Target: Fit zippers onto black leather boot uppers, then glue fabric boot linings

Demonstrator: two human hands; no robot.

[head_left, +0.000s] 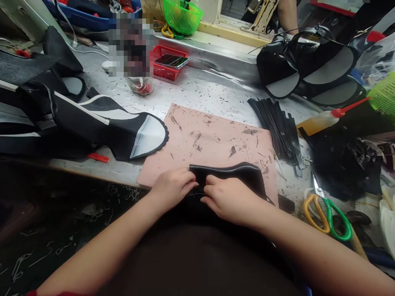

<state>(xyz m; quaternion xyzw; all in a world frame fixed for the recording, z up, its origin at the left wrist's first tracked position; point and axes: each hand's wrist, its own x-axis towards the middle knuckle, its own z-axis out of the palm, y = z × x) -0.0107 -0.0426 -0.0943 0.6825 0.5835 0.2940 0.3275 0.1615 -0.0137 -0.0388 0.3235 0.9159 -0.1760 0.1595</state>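
A glossy black shoe upper (237, 172) lies at the near edge of the pink work mat (210, 131), close to my body. My left hand (174, 185) pinches its left end, thumb and fingers pressed together. Just to the right, my right hand (230, 197) has its fingers curled and closed on the same piece. The part below my fingers is dark and merges with my dark clothing, so its lower edge cannot be made out. Both hands are nearly touching each other.
Black uppers with white toes (149, 135) are piled at left. To the right lie black strips (280, 131), a glue bottle (321, 121) and scissors (328, 213). Behind are a red basket (168, 72) with a phone and more black uppers (324, 65). Another person's arm (287, 14) shows at the back.
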